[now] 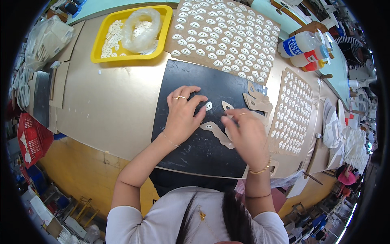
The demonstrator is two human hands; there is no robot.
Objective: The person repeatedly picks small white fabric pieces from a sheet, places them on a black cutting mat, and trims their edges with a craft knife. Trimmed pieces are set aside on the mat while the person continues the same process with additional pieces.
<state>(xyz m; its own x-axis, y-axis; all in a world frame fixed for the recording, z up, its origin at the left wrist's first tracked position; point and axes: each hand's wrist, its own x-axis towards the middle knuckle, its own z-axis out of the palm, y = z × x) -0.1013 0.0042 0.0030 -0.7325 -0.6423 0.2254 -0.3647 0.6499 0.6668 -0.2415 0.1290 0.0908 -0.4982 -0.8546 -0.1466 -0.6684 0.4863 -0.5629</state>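
Note:
My left hand [183, 112] is over the black mat [187, 77], its fingers bent and apart. Just beyond its thumb and index fingertips lies a small white oval piece with dark holes [209, 106]. My right hand [247, 134], smeared by motion, is over the mat's right half. By its fingertips is a flat tan piece with a pointed end and a cutout [227, 105]; whether the fingers grip it is hidden. Between my hands lies a curved tan strip [219, 135] with a white holed piece on its upper left end.
Several tan cut pieces [256, 101] pile at the mat's right edge. Brown boards with rows of white oval pieces lie behind [195, 46] and at right [278, 140]. A yellow tray [96, 53] holds loose pieces and a plastic bag [140, 28]. Bottles [296, 44] stand at the back right.

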